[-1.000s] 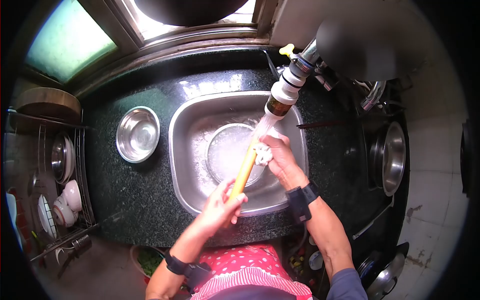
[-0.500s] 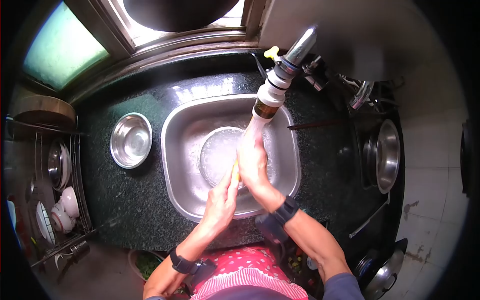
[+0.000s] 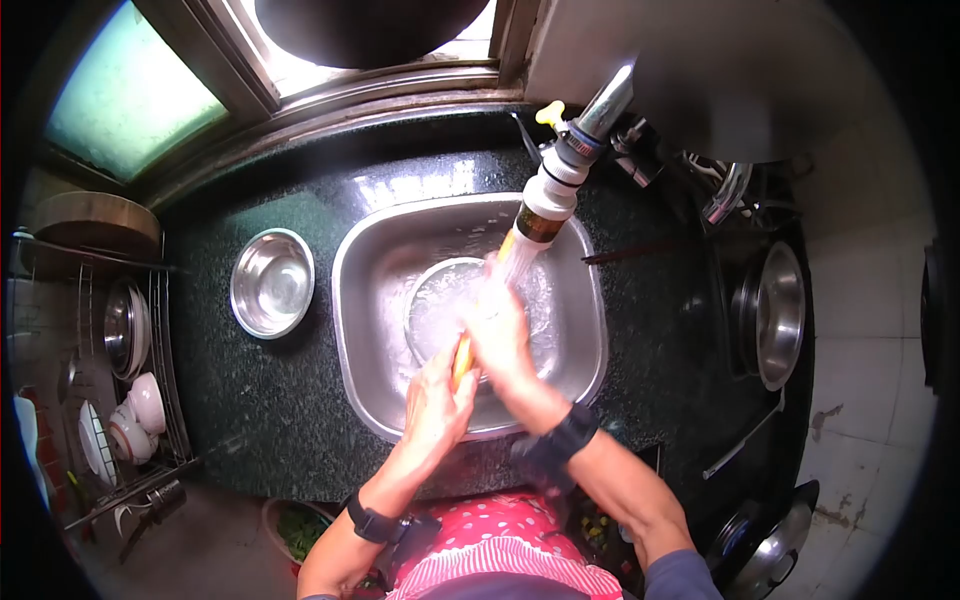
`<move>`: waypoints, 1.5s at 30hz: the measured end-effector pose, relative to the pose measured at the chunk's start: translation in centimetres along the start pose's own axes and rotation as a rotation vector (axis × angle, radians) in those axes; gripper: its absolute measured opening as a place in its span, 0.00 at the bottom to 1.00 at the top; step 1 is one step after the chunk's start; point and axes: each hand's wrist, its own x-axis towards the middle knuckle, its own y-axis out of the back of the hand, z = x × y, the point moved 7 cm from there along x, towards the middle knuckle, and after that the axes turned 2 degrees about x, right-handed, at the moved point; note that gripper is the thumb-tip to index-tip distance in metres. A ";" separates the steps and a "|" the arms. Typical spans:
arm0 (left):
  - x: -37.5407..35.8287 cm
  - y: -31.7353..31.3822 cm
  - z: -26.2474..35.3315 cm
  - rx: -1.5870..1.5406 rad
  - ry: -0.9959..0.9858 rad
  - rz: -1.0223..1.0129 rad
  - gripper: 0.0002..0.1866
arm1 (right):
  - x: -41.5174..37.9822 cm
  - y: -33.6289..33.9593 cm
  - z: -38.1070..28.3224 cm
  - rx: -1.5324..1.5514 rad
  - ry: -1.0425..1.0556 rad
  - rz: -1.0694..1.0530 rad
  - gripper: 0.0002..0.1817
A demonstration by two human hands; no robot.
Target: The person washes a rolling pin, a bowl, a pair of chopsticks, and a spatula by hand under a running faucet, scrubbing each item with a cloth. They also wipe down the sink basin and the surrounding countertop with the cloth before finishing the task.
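Note:
A long orange carrot [image 3: 463,360] is held slantwise under the running faucet [image 3: 548,205], over the steel sink [image 3: 345,330]. My left hand [image 3: 435,402] grips its near end between thumb and fingers. My right hand [image 3: 500,335] is closed around the middle, hiding most of it, and the far tip shows just beside the faucet's mouth. Water splashes over my right hand, blurring its fingers. Beneath both hands, a round vessel [image 3: 412,310] sits in the sink with water in it.
A steel bowl [image 3: 272,283] stands on the dark counter [image 3: 270,400] left of the sink. At far left is a dish rack [image 3: 165,370] with bowls and plates. Steel pans [image 3: 778,315] lean at the right. A basket of greens [image 3: 298,528] is below the counter.
My hands have shifted along the carrot, and more of its orange surface shows at both ends. My left hand has come slightly down and away from my right. The view has moved a little.

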 end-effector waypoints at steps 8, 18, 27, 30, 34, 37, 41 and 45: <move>-0.6 1.7 2.3 0.099 -0.148 0.019 0.23 | 0.1 0.1 -1.4 -0.277 -0.086 0.020 0.12; -5.1 5.2 1.8 0.262 -0.040 -0.195 0.24 | 6.5 6.9 2.1 -0.120 -0.024 0.266 0.06; -6.7 5.6 -3.4 -0.507 0.393 -0.252 0.25 | 2.4 5.7 -0.1 0.548 -0.388 -0.120 0.25; -7.4 4.2 -3.7 -0.670 0.550 -0.292 0.26 | 0.6 3.1 0.2 0.617 -0.429 -0.248 0.21; -7.1 4.0 -3.1 -0.497 0.331 -0.179 0.25 | 0.1 2.3 -0.4 0.596 -0.312 -0.229 0.20; -6.6 4.9 -2.0 -0.250 0.133 -0.111 0.25 | 0.1 1.9 -0.9 0.596 -0.271 -0.204 0.19; -6.3 5.0 -1.6 -0.203 0.069 -0.090 0.25 | 0.4 1.9 -1.3 0.640 -0.328 -0.164 0.19; -6.5 4.7 -2.5 -0.249 0.111 -0.079 0.25 | -0.1 1.5 -1.8 0.669 -0.294 -0.148 0.19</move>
